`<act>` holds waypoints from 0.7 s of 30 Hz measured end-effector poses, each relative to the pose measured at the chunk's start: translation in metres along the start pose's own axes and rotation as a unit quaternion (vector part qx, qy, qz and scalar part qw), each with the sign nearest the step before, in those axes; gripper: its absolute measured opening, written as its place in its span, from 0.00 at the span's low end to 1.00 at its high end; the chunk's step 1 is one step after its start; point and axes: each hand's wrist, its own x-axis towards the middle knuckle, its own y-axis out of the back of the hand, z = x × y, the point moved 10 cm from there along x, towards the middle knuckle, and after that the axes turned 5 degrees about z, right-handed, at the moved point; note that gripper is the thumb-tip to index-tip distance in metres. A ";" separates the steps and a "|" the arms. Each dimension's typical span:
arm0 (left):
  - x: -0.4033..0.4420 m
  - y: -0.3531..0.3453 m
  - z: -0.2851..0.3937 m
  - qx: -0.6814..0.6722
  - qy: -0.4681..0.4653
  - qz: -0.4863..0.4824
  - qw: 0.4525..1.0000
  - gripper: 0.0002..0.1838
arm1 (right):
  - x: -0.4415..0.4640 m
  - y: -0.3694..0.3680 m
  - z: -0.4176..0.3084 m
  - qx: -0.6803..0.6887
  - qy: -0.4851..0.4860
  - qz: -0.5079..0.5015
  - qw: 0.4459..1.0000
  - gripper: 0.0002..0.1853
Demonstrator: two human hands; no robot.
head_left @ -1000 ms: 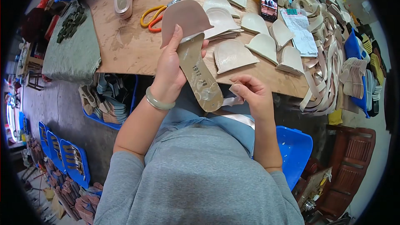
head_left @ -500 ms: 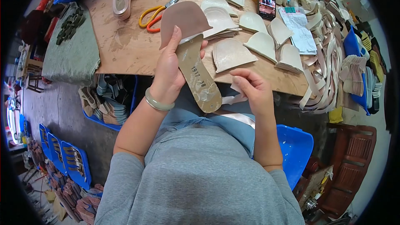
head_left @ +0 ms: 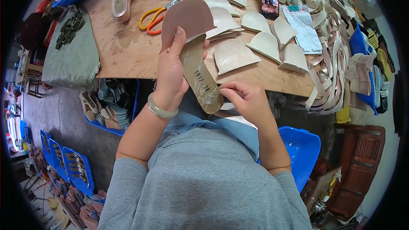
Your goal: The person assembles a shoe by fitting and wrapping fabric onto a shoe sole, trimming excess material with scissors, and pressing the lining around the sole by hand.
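Observation:
My left hand [head_left: 172, 66] is wrapped round a shoe insole [head_left: 200, 79] marked "1912 38", its printed underside facing me. At its upper end a brownish-pink shoe upper piece [head_left: 187, 19] covers the toe part, with my left thumb pressed on it. My right hand [head_left: 245, 98] is closed in a pinch at the side edge of the insole's heel. A pale strip [head_left: 230, 107] runs by the heel below my right hand, and its end in the pinch is mostly hidden by my fingers. Whitish, shiny patches show on the heel.
Scissors [head_left: 159, 16] lie on the wooden table [head_left: 121, 57]. Beside them are several pale upper pieces [head_left: 234, 55], a phone [head_left: 269, 0], a paper sheet [head_left: 303, 30] and hanging ribbons [head_left: 332, 68]. Stacked insoles [head_left: 123, 0] stand at the back left. A blue bin [head_left: 300, 149] stands at my right.
My right hand has moved left, from beside the insole to its heel edge, with the fingers pinched closer. My left hand still holds the insole and upper piece. The view has shifted slightly.

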 end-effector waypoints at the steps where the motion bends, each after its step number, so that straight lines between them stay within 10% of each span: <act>1: -0.001 -0.001 0.001 -0.001 0.000 0.000 1.000 0.27 | 0.000 -0.001 0.000 -0.001 0.000 0.000 1.000 0.07; 5: -0.006 -0.002 0.010 0.035 -0.042 0.010 0.998 0.25 | -0.004 -0.002 -0.026 -0.136 0.153 0.050 0.978 0.07; 21: -0.010 -0.002 0.014 0.042 -0.072 0.021 0.996 0.22 | -0.006 -0.022 -0.040 -0.314 0.242 0.119 0.910 0.06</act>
